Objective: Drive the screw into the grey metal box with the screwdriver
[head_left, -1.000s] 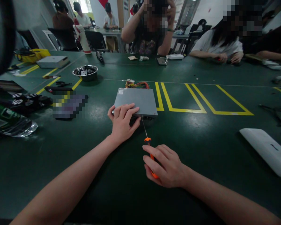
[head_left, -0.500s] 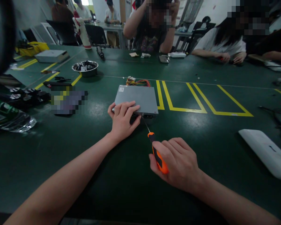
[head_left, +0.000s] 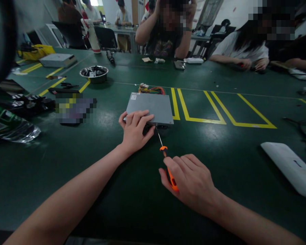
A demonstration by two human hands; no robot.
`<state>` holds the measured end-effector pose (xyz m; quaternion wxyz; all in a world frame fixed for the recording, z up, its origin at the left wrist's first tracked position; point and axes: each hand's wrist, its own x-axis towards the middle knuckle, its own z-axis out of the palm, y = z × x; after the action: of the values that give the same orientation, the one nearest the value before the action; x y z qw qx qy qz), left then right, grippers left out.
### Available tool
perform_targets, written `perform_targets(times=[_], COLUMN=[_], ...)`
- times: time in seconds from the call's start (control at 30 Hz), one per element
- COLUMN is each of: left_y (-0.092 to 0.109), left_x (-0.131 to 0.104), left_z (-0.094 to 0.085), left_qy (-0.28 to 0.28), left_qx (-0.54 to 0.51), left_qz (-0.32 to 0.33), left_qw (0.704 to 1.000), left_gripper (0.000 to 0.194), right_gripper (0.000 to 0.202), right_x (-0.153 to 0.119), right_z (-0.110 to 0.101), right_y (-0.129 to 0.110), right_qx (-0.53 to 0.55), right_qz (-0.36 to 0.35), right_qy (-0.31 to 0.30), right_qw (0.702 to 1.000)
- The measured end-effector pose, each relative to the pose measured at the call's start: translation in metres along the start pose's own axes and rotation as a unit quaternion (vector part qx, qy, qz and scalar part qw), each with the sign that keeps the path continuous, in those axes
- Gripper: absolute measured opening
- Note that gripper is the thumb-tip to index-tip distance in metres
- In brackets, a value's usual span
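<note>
A grey metal computer power supply (head_left: 153, 104) lies flat on the green table, with a bundle of coloured wires (head_left: 153, 90) at its far side. My left hand (head_left: 136, 127) grips its near left corner, fingers over the top and thumb against the near face. An orange and black screwdriver (head_left: 173, 182) is in my right hand (head_left: 190, 178), fingers curled round the handle. Its thin shaft points away from me, and the tip meets the near face of the power supply beside my left thumb. What the tip touches is too small to make out.
To the left are a plastic bottle (head_left: 12, 124), a dark phone-like slab (head_left: 78, 110) and a metal bowl (head_left: 94, 78) of small parts. A white flat device (head_left: 290, 168) lies at right. Yellow tape (head_left: 206, 120) marks the table. Other people sit across it.
My right hand has shifted slightly toward me and turned the screwdriver handle, so its orange side shows differently. The left hand keeps its hold on the power supply.
</note>
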<state>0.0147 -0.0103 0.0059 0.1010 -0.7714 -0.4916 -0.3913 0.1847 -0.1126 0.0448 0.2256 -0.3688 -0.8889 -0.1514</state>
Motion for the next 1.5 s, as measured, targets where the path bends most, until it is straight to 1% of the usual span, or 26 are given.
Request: perform_targets(times=[0.07,0.17,0.27,0.4,0.47,0.53,0.63,0.67,0.73,0.77,0.87,0.93,1.03,1.17,1.27,1.33,1.4,1.5], left_y=[-0.0002,-0.0005,-0.0004,-0.0004,-0.0005,-0.0006,-0.0006,-0.0006,-0.0006,-0.0006,-0.0006,-0.0003,0.0003,0.0005,0.0002,-0.0001,-0.0003,-0.0002], left_x=[0.0,-0.0001,-0.0001,0.0002,0.0003,0.0002,0.0001,0.0,-0.0001,-0.0001,-0.0002,-0.0001,0.0002,0.0005,0.0003,0.0002,0.0003,0.0005], left_z=[0.0001,0.0009,0.0015,0.0008,0.0006,0.0007,0.0016,0.0019,0.0022,0.0023,0.0019,0.0012,0.0003,-0.0001,0.0,-0.0001,-0.0002,-0.0002], left_qy=[-0.002,0.001,0.005,-0.002,-0.004,-0.003,0.0,0.0,0.0,0.001,0.005,0.004,-0.002,0.004,0.003,0.001,-0.003,-0.002], left_qx=[-0.001,-0.002,-0.006,-0.011,-0.012,-0.012,-0.013,-0.013,-0.012,-0.01,-0.01,-0.012,-0.008,-0.004,-0.01,-0.015,-0.016,-0.012], left_qz=[0.001,0.0,-0.002,-0.003,-0.004,-0.007,-0.008,-0.008,-0.006,-0.006,-0.007,-0.009,-0.008,-0.007,-0.008,-0.008,-0.008,-0.007], left_qw=[1.0,1.0,1.0,1.0,1.0,1.0,1.0,1.0,1.0,1.0,1.0,1.0,1.0,1.0,1.0,1.0,1.0,1.0], left_gripper=[0.029,0.029,0.029,0.03,0.03,0.03,0.029,0.029,0.028,0.028,0.028,0.028,0.027,0.027,0.027,0.028,0.028,0.028], right_gripper=[0.016,0.018,0.016,0.025,0.023,0.018,0.018,0.017,0.012,0.014,0.023,0.025,0.022,0.021,0.017,0.024,0.026,0.02], right_x=[-0.0013,-0.0017,0.0013,0.0039,0.0021,-0.0006,-0.0028,-0.0025,-0.0008,0.0003,0.0021,0.0013,-0.0016,-0.0026,-0.0006,0.0002,-0.0001,-0.0022], right_z=[0.0003,-0.001,-0.0043,-0.0066,-0.0058,-0.0042,-0.0023,-0.0021,-0.0027,-0.0033,-0.0052,-0.0055,-0.0037,-0.0008,-0.0014,-0.0023,-0.0024,0.0004], right_y=[-0.0006,-0.0026,-0.0035,-0.0031,-0.0032,-0.0039,-0.0054,-0.0057,-0.0058,-0.0056,-0.0046,-0.0045,-0.0054,-0.007,-0.0069,-0.0062,-0.0055,-0.0053], right_qx=[-0.004,-0.018,0.004,0.016,0.014,0.005,-0.02,-0.023,-0.013,-0.006,-0.002,-0.007,-0.004,-0.018,-0.003,0.006,0.001,-0.018], right_qz=[-0.013,-0.026,-0.016,-0.007,-0.005,-0.011,-0.017,-0.016,-0.013,-0.013,-0.007,0.009,0.019,-0.003,-0.008,0.002,0.012,0.007], right_qy=[-0.016,-0.034,-0.03,-0.017,-0.014,-0.024,-0.051,-0.052,-0.04,-0.031,-0.015,-0.012,-0.033,-0.068,-0.059,-0.044,-0.031,-0.046], right_qw=[1.0,0.999,0.999,1.0,1.0,1.0,0.998,0.998,0.999,0.999,1.0,1.0,0.999,0.998,0.998,0.999,0.999,0.999])
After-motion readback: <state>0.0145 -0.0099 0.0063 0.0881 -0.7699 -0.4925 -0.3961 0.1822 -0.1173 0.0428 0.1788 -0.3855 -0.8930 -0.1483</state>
